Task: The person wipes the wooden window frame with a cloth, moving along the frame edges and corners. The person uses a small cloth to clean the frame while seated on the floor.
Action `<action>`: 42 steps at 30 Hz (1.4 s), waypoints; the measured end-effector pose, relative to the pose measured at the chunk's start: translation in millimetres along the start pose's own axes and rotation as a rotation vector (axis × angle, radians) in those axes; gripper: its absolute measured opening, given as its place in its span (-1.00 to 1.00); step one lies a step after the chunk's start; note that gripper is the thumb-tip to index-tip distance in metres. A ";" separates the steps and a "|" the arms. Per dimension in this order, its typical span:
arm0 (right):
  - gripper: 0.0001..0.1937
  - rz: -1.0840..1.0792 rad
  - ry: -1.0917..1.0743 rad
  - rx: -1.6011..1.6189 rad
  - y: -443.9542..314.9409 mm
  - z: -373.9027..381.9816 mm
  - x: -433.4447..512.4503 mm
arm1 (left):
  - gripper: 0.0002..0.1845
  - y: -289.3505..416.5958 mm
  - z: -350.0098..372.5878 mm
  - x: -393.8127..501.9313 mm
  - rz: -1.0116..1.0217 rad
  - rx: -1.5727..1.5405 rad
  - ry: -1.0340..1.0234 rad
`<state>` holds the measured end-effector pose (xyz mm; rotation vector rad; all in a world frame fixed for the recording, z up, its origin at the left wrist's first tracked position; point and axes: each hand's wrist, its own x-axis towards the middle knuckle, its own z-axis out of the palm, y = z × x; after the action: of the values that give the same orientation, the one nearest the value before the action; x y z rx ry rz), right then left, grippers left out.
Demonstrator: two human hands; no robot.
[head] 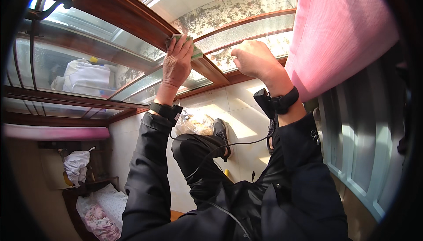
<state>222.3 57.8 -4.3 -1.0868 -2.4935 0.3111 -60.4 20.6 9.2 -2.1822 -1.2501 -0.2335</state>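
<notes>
My left hand (178,61) presses a folded green and white cloth (197,53) against the reddish-brown wooden frame (211,67) of a glazed door, where its bars meet. The cloth sticks out on both sides of my fingers. To the right, my right hand (251,57) is raised in front of the lower glass, with its fingers curled; whether anything is inside them cannot be seen. Both wrists wear black bands, and a cable runs between them. Glass panes (205,13) lie above and to the left of my hands. A curved metal door handle (54,6) is at the upper left.
A pink curtain (333,36) hangs close on the right, above a pale slatted radiator (350,155). On the tiled floor, a clear plastic bag (195,123) lies beside my shoe (220,132). More bags (107,208) sit at the lower left. Behind the left panes is a white bundle (87,77).
</notes>
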 end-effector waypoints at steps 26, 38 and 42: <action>-0.86 0.071 -0.241 -0.004 -0.1 1.7 1.3 | -0.62 49.9 88.9 -63.1 -0.524 -0.114 0.294; -0.83 0.059 -0.252 -0.014 1.6 8.2 -1.0 | -0.70 73.6 120.4 -70.8 -0.996 -0.936 -0.342; -0.74 0.117 -0.220 -0.008 2.3 4.5 1.9 | -0.68 41.3 86.5 -57.0 -1.199 -1.710 -0.486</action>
<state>220.6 60.6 -8.6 -1.2664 -2.6269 0.4787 -69.1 14.4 -101.8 -2.0745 -3.3250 -1.8908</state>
